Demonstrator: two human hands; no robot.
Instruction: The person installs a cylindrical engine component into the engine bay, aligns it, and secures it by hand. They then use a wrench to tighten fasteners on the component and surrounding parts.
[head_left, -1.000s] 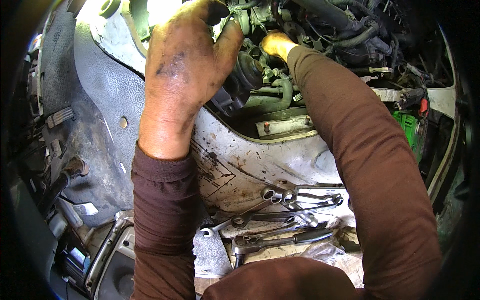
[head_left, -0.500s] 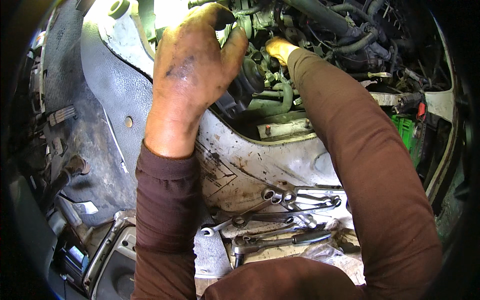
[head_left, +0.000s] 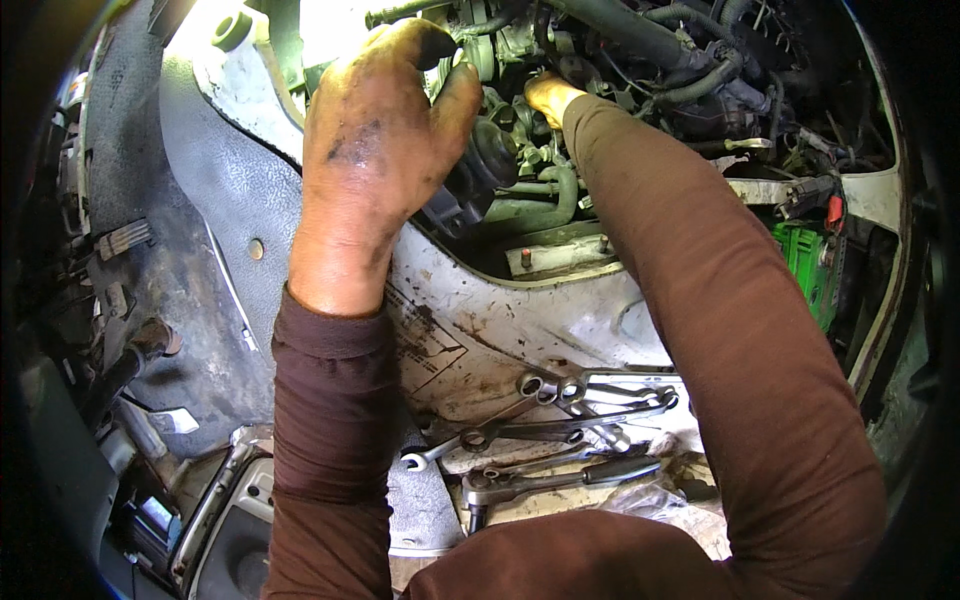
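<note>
My left hand (head_left: pixel 372 140), smeared with dark grease, reaches over the edge of the engine bay, back of the hand up. Its fingers curl toward the thumb, and whatever is between them is hidden. A round black part (head_left: pixel 490 155) sits just beside and below the thumb. Deeper in, my right hand (head_left: pixel 550 97) reaches among the engine parts (head_left: pixel 525 125). Only a bit of it shows past the brown sleeve, with the fingers out of sight. A green-grey hose (head_left: pixel 568 195) bends below the right hand.
Several combination wrenches (head_left: pixel 540 432) lie in a pile on the ledge, with a socket ratchet (head_left: pixel 550 482) nearer me beside crumpled clear plastic (head_left: pixel 650 500). A worn white metal panel (head_left: pixel 520 325) edges the bay. Right of my right arm is a green part (head_left: pixel 800 262); corrugated hoses (head_left: pixel 705 85) run beyond.
The view has shifted slightly, so the engine bay and tools appear a little displaced. Both hands stay at nearly the same places, with the left thumb a touch closer to its curled forefinger.
</note>
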